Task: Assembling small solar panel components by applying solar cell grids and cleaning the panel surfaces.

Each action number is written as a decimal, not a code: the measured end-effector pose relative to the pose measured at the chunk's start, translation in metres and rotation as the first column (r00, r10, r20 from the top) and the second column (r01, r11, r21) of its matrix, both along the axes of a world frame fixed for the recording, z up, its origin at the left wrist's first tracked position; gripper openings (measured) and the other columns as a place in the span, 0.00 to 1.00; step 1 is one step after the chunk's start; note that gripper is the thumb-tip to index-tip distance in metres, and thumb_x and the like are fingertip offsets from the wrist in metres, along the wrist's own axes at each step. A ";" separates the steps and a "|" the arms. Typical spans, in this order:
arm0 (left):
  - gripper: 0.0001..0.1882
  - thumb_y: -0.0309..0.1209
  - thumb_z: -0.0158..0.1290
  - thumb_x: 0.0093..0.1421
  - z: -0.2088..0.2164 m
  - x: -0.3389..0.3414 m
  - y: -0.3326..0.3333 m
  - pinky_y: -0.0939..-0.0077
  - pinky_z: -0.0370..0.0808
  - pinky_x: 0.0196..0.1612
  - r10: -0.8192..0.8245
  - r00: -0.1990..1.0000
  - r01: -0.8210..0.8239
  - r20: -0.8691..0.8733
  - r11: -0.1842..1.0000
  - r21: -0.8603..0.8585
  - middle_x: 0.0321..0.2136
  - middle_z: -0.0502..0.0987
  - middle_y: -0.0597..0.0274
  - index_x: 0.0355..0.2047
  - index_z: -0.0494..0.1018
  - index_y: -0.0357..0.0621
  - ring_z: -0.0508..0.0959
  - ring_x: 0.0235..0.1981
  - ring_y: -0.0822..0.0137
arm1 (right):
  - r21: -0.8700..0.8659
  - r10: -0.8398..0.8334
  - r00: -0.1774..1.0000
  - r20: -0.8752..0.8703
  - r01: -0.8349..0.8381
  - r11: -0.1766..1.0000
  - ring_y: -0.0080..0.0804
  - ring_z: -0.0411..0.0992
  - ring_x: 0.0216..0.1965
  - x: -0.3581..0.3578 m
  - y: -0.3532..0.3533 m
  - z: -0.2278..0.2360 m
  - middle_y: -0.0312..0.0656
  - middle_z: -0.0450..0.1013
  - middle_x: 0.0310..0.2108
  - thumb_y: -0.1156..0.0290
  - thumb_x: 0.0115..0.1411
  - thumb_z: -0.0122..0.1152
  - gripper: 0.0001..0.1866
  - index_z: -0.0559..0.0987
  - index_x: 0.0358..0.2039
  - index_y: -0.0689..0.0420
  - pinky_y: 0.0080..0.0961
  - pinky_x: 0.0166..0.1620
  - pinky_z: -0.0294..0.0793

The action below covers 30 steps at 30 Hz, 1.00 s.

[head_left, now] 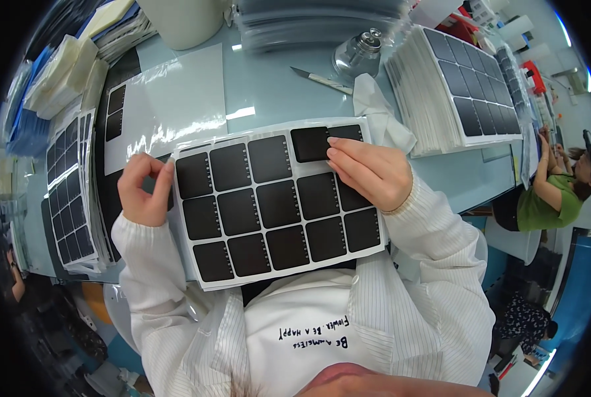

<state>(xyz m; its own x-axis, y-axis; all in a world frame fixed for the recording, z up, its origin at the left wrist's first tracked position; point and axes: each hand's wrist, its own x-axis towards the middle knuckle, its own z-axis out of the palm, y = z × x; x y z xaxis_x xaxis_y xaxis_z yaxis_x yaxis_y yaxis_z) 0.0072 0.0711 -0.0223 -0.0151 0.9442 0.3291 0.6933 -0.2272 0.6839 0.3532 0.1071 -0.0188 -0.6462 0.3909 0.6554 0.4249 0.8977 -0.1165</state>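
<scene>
Right hand [368,173] is lying flat on a white sheet of black square stickers [275,202], with its fingers stretched out, not gripping. Its fingertips [333,151] are pressing on the black square at the top [310,143], which is sitting a bit higher than its row and looks slightly lifted or crooked. The sheet is lying near the table edge, right in front of the person's chest. The left hand [143,190] is pinching the sheet's left edge between thumb and fingers, holding it steady.

Judging from this, the person is working on that one top square, either pushing it down or sliding it loose. The next move seems to need a gentle touch: one finger getting under a corner or smoothing the square flat, while the other hand is keeping the sheet from sliding.

Around them, a tall stack of the same sheets [457,89] is sitting to the right, and more sheets [70,192] are piled at the left. A shiny clear film [169,99] is lying behind the sheet. A small craft knife [322,80] is resting near a round glass pot with a metal top [358,53]. Another person in green [550,198] is working far off at the right.
</scene>
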 end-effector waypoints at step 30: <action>0.11 0.25 0.53 0.52 -0.007 0.005 -0.010 0.81 0.61 0.28 0.027 0.997 -0.015 0.070 0.986 -0.165 0.18 0.64 0.63 0.19 0.64 0.35 0.64 0.22 0.72 | 0.055 -0.018 0.988 0.152 0.009 0.998 0.36 0.75 0.36 -0.002 -0.001 0.001 0.43 0.75 0.30 0.76 0.43 0.65 0.08 0.78 0.26 0.62 0.27 0.36 0.76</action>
<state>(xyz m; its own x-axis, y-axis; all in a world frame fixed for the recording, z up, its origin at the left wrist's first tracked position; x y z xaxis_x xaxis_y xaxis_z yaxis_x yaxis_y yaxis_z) 0.0125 0.0614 -0.0296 -0.0534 0.9845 0.1673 0.6443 -0.0941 0.7589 0.3509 0.1061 -0.0176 -0.7351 0.3669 0.5701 0.4462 0.8949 -0.0006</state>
